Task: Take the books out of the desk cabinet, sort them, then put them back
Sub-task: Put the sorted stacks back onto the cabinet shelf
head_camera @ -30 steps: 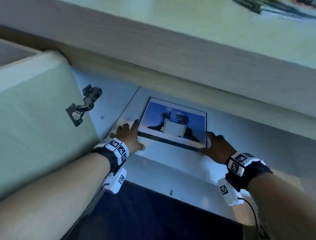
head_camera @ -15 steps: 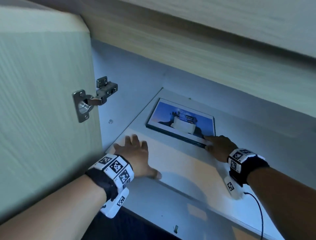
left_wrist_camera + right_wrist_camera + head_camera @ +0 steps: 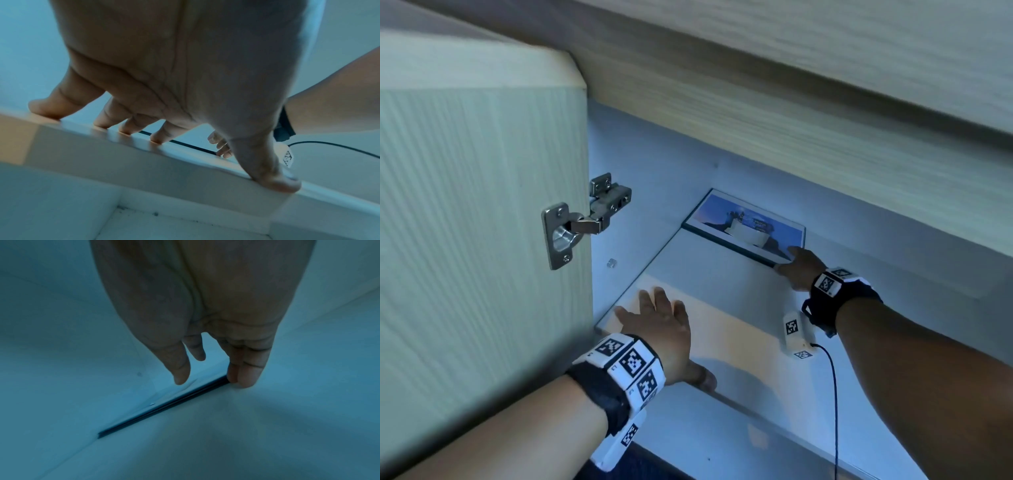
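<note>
Fingertips of the right hand [image 3: 799, 265] press the thin blue-covered book's [image 3: 743, 226] near corner at frame centre; left hand [image 3: 661, 325] rests spread on the white shelf [image 3: 722, 284]. Returning looks underway; next, push the book deeper.

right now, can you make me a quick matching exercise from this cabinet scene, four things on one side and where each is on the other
Things:
1. book
2. left hand
3. right hand
4. hinge

Places:
A. fingertips at the book's near right corner
B. screwed to the open door's inner face
C. flat at the back of the shelf
D. spread on the shelf's front edge

Pairs: 1-C, 2-D, 3-A, 4-B
</note>
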The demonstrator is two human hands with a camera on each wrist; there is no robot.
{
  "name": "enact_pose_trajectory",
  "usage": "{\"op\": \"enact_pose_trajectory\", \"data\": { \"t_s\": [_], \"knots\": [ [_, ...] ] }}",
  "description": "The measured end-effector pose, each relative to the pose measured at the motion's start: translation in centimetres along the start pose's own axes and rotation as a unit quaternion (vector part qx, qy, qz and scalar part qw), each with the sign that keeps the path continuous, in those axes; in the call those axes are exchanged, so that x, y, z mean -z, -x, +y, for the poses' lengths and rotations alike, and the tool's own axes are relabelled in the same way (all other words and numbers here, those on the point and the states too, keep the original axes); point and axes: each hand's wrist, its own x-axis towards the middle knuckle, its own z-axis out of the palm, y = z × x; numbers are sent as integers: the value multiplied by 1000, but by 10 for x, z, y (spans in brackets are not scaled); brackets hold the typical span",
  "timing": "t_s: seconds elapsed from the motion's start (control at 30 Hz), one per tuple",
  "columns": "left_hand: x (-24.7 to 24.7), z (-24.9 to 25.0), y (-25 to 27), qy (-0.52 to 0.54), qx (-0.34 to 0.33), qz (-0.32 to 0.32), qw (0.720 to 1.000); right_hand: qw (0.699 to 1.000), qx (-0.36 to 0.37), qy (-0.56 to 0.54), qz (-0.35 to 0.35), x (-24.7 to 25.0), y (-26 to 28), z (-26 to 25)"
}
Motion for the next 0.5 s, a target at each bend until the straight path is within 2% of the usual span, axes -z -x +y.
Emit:
{"op": "enact_pose_trajectory", "data": {
  "t_s": [0.17,0.27,0.33,0.5],
  "knots": [
    [-2,-5,0,-16,13,4,1000,999,36,-18,-32,-7,50,-1],
    [-3,-5,1,-23,12,8,1000,988,69,83,-108,-13,83,6],
    [-8,-4,2,-29,13,11,999,978,95,144,-119,-21,102,15],
    [-12,-5,4,-36,26,-7,999,959,138,185,-166,-39,149,30]
  ]
}}
